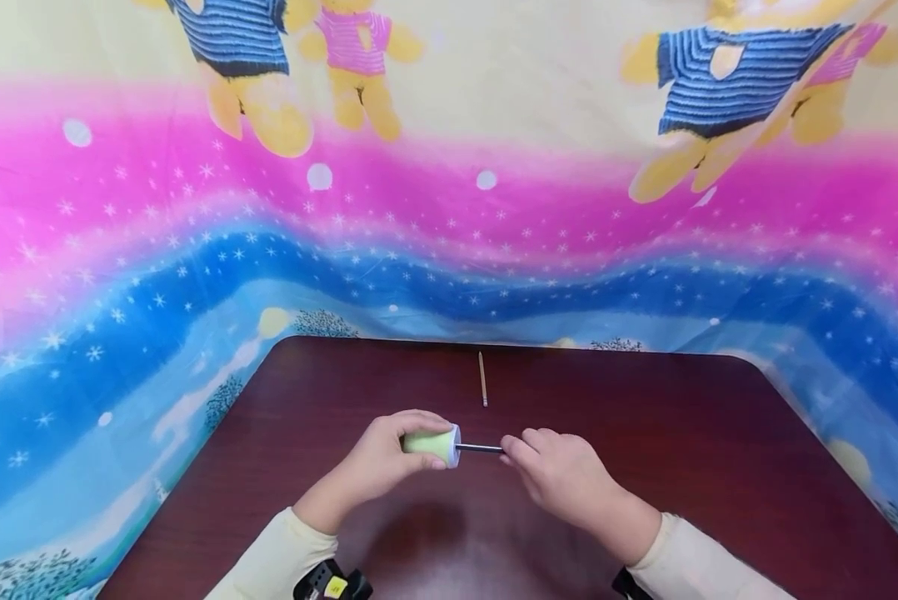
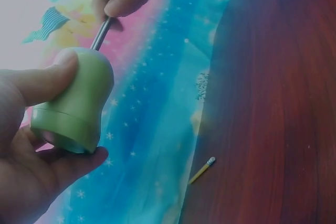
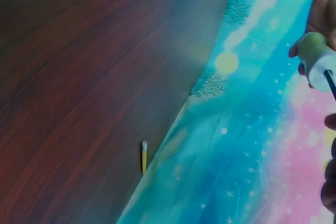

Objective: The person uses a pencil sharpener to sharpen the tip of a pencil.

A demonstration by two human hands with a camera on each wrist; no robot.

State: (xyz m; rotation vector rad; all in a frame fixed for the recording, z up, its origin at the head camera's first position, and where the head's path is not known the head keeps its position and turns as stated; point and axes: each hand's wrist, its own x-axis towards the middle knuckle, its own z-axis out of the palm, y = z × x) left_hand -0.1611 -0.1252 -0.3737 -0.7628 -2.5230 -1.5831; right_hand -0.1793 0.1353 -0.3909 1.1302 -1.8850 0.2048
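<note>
My left hand [image 1: 389, 454] grips a light green, waisted cylinder [image 2: 86, 90] with a white end. Its thumb lies along one side and its fingers along the other, with the white end facing right. Out of the middle of that end comes a thin, shiny dark rod [image 1: 481, 448]. The fingers of my right hand [image 1: 561, 475] pinch the rod's other part, which is mostly hidden in them. Both hands hold these things above the table, facing each other. In the right wrist view, the white end [image 3: 321, 74] shows the rod entering its centre.
A yellow pencil [image 1: 482, 379] lies on the dark red-brown wooden table [image 1: 644, 417], beyond the hands near the far edge. Behind and beside the table hangs a colourful cloth [image 1: 449, 217] printed with bears and snowflakes.
</note>
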